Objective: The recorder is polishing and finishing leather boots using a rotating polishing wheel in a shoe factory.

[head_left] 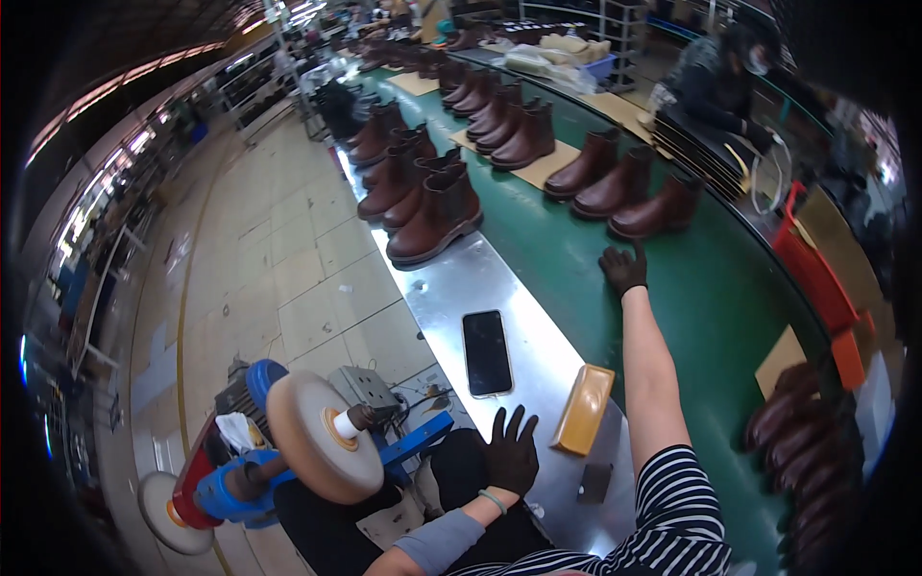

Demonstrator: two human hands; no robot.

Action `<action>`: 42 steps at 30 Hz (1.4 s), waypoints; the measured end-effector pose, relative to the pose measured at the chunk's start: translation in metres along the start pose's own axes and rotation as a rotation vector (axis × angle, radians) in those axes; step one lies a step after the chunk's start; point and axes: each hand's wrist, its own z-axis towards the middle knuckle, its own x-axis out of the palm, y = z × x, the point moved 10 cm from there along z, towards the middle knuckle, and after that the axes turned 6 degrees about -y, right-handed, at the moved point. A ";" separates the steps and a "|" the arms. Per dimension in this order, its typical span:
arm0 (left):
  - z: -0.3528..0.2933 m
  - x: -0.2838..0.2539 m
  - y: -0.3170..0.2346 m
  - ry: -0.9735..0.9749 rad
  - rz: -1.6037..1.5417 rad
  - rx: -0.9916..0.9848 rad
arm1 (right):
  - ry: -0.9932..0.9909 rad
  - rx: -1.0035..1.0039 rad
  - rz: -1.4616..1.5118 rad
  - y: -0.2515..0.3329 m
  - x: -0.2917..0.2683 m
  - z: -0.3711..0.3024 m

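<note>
My right hand [623, 268], in a black glove, stretches out over the green conveyor belt [711, 307], fingers spread, close to the nearest brown ankle boot [656, 211] but apart from it. It holds nothing. My left hand [509, 451], also gloved in black, rests with fingers apart at the near edge of the metal ledge [461, 278], next to a yellow block [583, 409] and just below a dark phone [486, 352]. Several brown boots [432, 216] stand along the ledge and belt.
A buffing machine with a round cloth wheel [312, 451] on a blue motor [230, 485] stands at my lower left. A seated person [715, 82] works across the belt. Red crates [816, 278] and more boots [797, 432] sit at the right. Tiled floor lies left.
</note>
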 end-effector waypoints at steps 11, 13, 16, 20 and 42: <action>0.005 -0.007 0.000 0.039 -0.048 -0.018 | -0.340 -0.142 -0.026 0.084 -0.013 0.044; 0.004 -0.005 0.000 0.058 -0.016 -0.014 | -0.332 -0.175 -0.057 0.103 -0.030 0.036; 0.003 -0.002 0.001 0.078 0.014 -0.023 | -0.072 -0.267 -0.047 0.129 -0.030 0.013; -0.003 0.000 0.005 0.065 -0.018 -0.041 | 0.112 -0.109 -0.091 0.103 -0.032 -0.068; -0.177 0.034 0.269 0.090 -1.523 -0.722 | 0.809 -0.011 -1.817 -0.377 -0.046 -0.415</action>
